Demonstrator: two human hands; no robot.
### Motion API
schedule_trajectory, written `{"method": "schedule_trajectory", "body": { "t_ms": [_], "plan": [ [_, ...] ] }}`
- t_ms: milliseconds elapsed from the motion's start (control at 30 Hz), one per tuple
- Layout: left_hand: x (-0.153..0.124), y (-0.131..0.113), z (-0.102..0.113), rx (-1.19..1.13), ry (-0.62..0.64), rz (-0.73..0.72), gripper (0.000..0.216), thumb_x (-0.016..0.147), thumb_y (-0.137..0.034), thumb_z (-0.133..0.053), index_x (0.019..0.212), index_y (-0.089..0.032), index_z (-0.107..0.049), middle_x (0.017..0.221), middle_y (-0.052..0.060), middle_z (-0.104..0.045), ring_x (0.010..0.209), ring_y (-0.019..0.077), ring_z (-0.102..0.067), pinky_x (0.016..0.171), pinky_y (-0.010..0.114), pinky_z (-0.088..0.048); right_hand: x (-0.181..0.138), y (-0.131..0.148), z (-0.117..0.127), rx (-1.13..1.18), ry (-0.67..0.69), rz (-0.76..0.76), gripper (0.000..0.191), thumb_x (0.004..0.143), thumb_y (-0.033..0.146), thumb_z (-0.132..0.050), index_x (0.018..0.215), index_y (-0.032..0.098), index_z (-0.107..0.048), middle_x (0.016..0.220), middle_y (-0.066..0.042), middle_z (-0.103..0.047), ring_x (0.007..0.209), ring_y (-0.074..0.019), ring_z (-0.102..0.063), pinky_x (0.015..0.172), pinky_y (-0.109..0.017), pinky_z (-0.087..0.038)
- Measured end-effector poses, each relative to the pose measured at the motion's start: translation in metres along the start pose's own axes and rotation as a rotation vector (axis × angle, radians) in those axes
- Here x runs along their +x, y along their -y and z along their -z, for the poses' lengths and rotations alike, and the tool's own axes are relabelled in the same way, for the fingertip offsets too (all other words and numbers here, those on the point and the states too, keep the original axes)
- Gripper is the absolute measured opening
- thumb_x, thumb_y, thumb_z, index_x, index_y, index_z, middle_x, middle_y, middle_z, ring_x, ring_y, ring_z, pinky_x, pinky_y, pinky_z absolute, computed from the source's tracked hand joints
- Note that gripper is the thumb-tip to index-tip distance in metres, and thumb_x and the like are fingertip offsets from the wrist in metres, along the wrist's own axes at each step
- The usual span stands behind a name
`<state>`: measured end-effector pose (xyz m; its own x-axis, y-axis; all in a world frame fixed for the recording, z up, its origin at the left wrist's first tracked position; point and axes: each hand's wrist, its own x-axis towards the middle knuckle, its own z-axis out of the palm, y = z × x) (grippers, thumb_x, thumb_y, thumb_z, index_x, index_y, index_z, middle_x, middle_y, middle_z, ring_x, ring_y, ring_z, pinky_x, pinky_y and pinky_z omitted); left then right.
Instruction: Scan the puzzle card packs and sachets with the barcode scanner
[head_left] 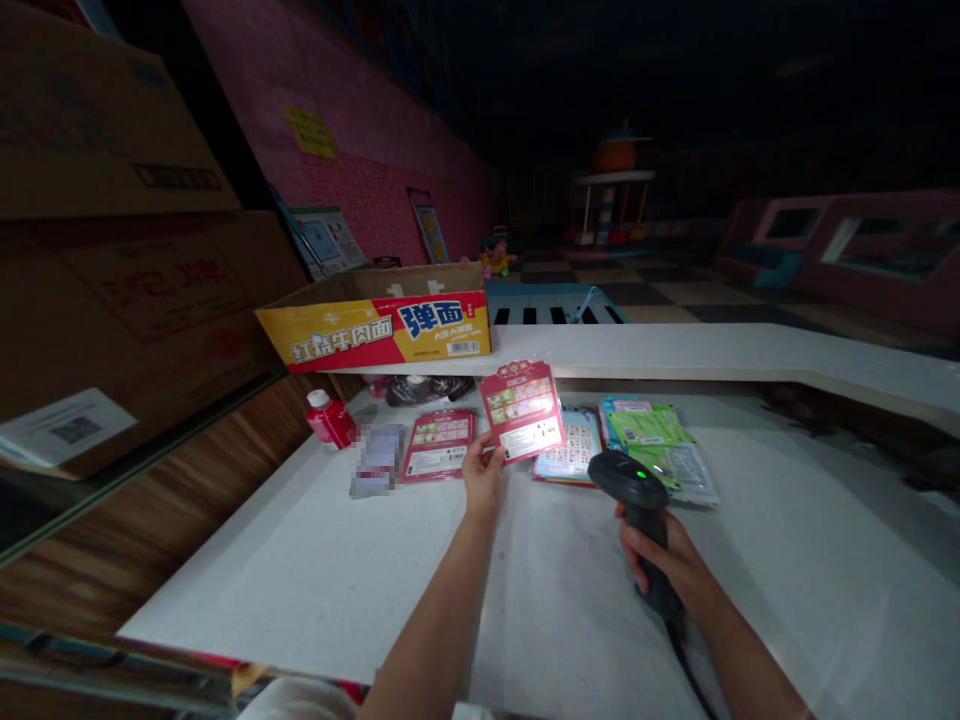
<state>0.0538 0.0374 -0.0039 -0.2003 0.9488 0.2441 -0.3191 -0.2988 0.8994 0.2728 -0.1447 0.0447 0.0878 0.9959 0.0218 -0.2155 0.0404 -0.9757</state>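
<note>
My left hand (483, 472) pinches the lower left corner of a red sticker packet (523, 409) and holds it tilted up above the white counter (315, 590). My right hand (670, 562) is wrapped round the handle of a black barcode scanner (634, 487) with a green light on its head, which points toward the packet. Another red packet (438, 443) lies flat on the counter to the left of my left hand. A pale blue packet (574, 447) and a green packet (654, 437) lie behind the scanner.
A yellow and red cardboard box (382, 328) sits on the raised white ledge (735, 352). A small red bottle (328, 417) stands at the counter's far left, near a blurred card (377, 460). Large brown cartons (112, 280) are stacked on the left.
</note>
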Motion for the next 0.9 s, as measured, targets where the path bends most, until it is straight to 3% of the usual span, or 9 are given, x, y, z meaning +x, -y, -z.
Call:
{"method": "schedule_trajectory", "body": {
  "t_ms": [233, 533, 767, 900],
  "plan": [
    [-0.001, -0.005, -0.001, -0.043, -0.011, 0.009, 0.052, 0.059, -0.039, -0.085, 0.103, -0.017, -0.069, 0.1, 0.007, -0.074, 0.081, 0.0175, -0.069, 0.079, 0.032, -0.055, 0.001, 0.001, 0.001, 0.043, -0.026, 0.006, 0.041, 0.076, 0.049, -0.075, 0.1, 0.021, -0.057, 0.056, 0.006, -0.055, 0.032, -0.008, -0.045, 0.032, -0.019, -0.036],
    [-0.004, -0.013, 0.0, -0.06, -0.026, 0.097, 0.053, 0.059, -0.042, -0.085, 0.104, -0.016, -0.072, 0.098, 0.008, -0.075, 0.082, 0.0171, -0.069, 0.076, 0.029, -0.054, 0.011, 0.002, 0.018, 0.264, -0.185, 0.032, 0.039, 0.073, 0.044, -0.079, 0.098, 0.022, -0.059, 0.058, 0.006, -0.057, 0.036, -0.0097, -0.049, 0.034, -0.021, -0.039],
    [-0.009, -0.011, -0.004, 0.101, 0.12, 0.179, 0.057, 0.057, -0.047, -0.086, 0.099, -0.011, -0.073, 0.083, 0.01, -0.075, 0.07, 0.0179, -0.067, 0.069, 0.031, -0.053, 0.013, 0.002, 0.02, 0.288, -0.241, 0.054, 0.038, 0.072, 0.044, -0.08, 0.096, 0.022, -0.06, 0.056, 0.005, -0.058, 0.038, -0.0102, -0.049, 0.035, -0.021, -0.039],
    [-0.016, -0.015, -0.01, 0.277, 0.31, 0.041, 0.061, 0.056, -0.047, -0.087, 0.106, -0.015, -0.073, 0.096, 0.011, -0.071, 0.083, 0.0205, -0.067, 0.075, 0.033, -0.054, 0.013, 0.003, 0.018, 0.283, -0.233, 0.055, 0.039, 0.072, 0.044, -0.08, 0.096, 0.022, -0.059, 0.057, 0.005, -0.058, 0.038, -0.0099, -0.049, 0.035, -0.021, -0.039]
  ]
}}
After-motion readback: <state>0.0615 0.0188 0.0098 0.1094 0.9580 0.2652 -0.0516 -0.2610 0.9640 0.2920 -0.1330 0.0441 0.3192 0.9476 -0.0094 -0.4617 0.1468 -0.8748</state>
